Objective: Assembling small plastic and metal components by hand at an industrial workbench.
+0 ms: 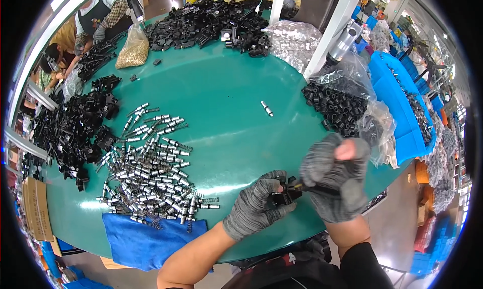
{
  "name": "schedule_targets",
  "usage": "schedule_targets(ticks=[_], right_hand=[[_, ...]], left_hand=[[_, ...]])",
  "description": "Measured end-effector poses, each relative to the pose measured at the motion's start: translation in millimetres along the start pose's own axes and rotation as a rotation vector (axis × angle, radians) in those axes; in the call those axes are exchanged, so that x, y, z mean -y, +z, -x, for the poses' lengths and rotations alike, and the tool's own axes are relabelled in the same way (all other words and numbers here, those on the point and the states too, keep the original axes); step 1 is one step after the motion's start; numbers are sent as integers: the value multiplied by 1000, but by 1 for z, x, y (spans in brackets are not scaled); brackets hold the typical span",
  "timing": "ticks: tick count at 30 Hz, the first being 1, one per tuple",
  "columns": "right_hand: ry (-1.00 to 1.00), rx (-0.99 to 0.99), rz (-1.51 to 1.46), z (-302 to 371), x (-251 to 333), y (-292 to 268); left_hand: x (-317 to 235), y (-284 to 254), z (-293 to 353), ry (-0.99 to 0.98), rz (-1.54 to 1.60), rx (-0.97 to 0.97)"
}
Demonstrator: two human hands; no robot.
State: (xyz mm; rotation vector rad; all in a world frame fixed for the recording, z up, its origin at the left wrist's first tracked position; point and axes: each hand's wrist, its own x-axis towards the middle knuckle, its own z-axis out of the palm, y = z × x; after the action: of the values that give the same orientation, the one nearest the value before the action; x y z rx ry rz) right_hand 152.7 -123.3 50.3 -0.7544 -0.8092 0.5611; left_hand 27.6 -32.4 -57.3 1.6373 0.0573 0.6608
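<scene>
Near the close edge of the green surface, both grips at work, each in a gray knit glove with bare fingertips. Left grip pinches a small black part between thumb and fingers. Right grip, blurred, just to the right of it, is curled around a dark rod whose end meets the black part; finger detail too smeared to read.

Left of the left grip: broad pile of silver pins, many with coil springs on them. Just nearer than the pile, blue cloth hanging over the edge. Farther left, heap of black pieces.

Ahead of both grips, well apart from the pile, one lone silver pin, lying tilted. Beyond the right grip, mound of short black tubes beside crumpled clear plastic; a blue bin right of that.

Far ahead: second black heap, with a clear bag of small gold-colored bits to its left.
</scene>
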Motion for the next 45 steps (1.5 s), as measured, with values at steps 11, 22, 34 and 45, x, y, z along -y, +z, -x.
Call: schedule_targets(ticks=[11,22,34,45], right_hand=[[-183,-60,77,11,-12,-12],[269,-167,-381,-20,-56,-94],[523,-53,-689,-18,-108,-103],[669,-8,-827,-13,-117,-115]], left_hand=[[5,2,-7,-97,204,21],[-59,-83,-32,-228,-386,-332],[-16,-330,-90,139,-556,-939],[107,-76,-380,-385,-1436,-110]])
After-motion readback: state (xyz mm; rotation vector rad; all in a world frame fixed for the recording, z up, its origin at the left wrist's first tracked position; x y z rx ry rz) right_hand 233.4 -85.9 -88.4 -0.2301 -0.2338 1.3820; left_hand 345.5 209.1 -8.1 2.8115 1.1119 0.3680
